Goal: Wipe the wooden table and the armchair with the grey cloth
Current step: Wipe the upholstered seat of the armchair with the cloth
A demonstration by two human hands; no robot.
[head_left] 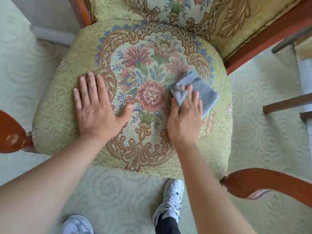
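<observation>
The armchair's seat cushion (70,68), green with a woven flower pattern, fills the middle of the head view. My left hand (97,108) lies flat on its left half, fingers spread, holding nothing. My right hand (185,115) presses the grey cloth (200,89) onto the right half of the seat, fingers closed over the crumpled fabric. The cloth's far edge is blurred. The wooden table is not clearly in view.
Wooden armrests curve in at the left (13,132) and lower right (270,184). The patterned backrest (219,17) rises behind the seat. Dark wooden bars (287,103) stand at the right. Pale green carpet (263,132) surrounds the chair, and my white shoes (172,198) stand in front.
</observation>
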